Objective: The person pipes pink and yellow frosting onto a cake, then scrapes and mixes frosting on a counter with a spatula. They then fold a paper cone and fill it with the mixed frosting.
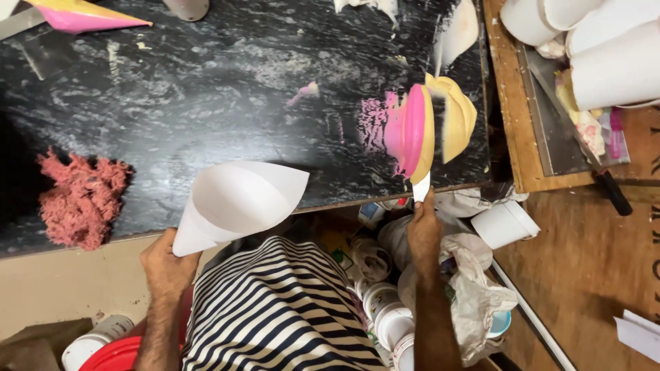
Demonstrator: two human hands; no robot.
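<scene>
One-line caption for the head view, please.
Left hand holds a white paper cone; right hand lifts pink-and-yellow icing on a palette knife over the black marble counter.

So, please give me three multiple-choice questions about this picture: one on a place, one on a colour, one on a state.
1. Where does the crumbly red heap lie?
A. left part of the black worktop
B. on the wooden board
C. in the cone

2. Which colours has the paste on the scraper?
A. green, blue
B. pink, yellow
C. only white

3. What is the white paper cone like?
A. folded flat
B. full
C. open, empty

Answers: 1 A, the heap lies far left. 2 B, the right hand lifts pink and yellow paste. 3 C, the left hand shows its bare inside.
</scene>
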